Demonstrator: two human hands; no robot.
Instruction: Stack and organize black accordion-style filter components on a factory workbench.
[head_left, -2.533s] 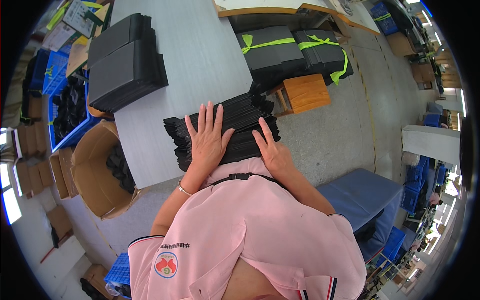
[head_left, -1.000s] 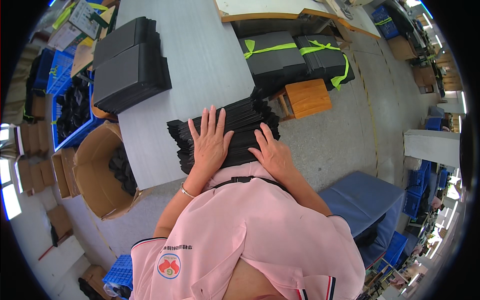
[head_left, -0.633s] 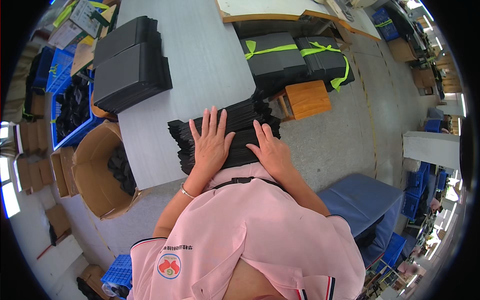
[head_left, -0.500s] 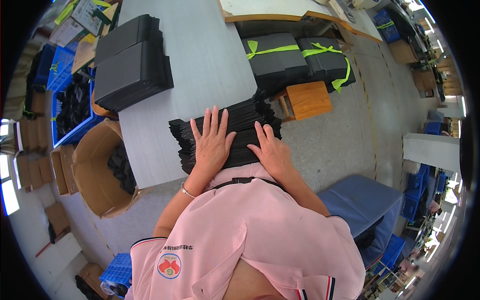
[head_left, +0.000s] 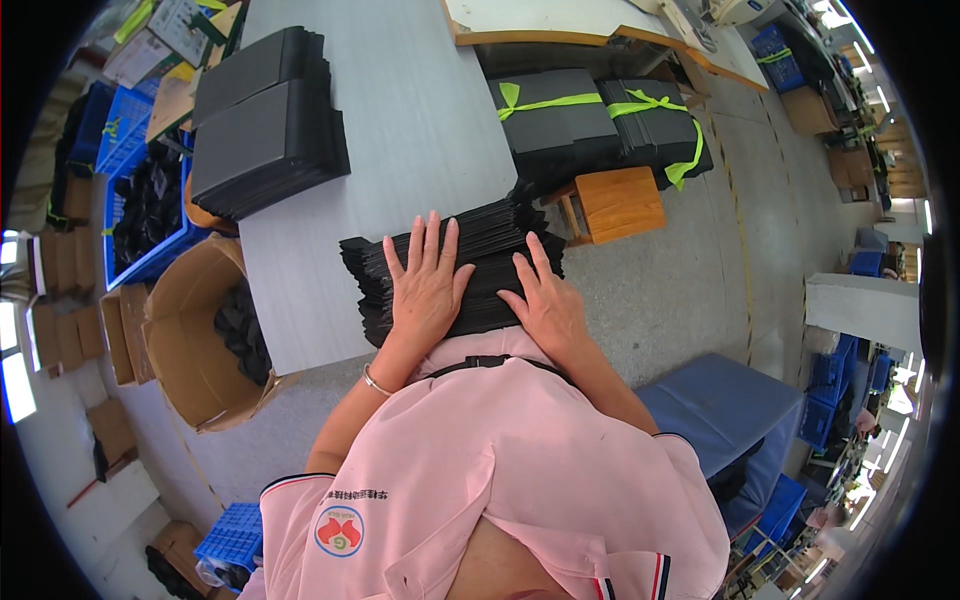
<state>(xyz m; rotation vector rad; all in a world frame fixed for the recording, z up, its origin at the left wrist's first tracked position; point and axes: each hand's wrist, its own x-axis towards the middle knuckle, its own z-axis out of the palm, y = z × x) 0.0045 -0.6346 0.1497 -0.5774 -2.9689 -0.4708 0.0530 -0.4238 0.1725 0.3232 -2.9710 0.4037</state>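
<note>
A stack of thin black sheets [head_left: 480, 238], its many edges fanned and uneven, lies at the near edge of the table against my waist. My left hand [head_left: 427, 282] rests flat on top of it, fingers spread and pointing away from me. On the stack's right part lies my right hand [head_left: 548, 303], with the index and middle fingers stretched forward and the thumb out to the left. Neither hand grips anything. Parts of the sheets are covered by my hands, and what the sheets are exactly cannot be made out.
Folded black pieces [head_left: 265, 125] stand piled on the table [head_left: 400, 90] at the far left. Beyond the right edge are black bundles [head_left: 555, 115] tied with yellow-green strips and a wooden stool [head_left: 620, 203]. A cardboard box [head_left: 190, 330] and a blue crate [head_left: 150, 250] stand left, a blue-covered block [head_left: 720, 405] right.
My right hand's fingers have straightened and spread a little further forward over the stack. My left hand stays in place on the sheets.
</note>
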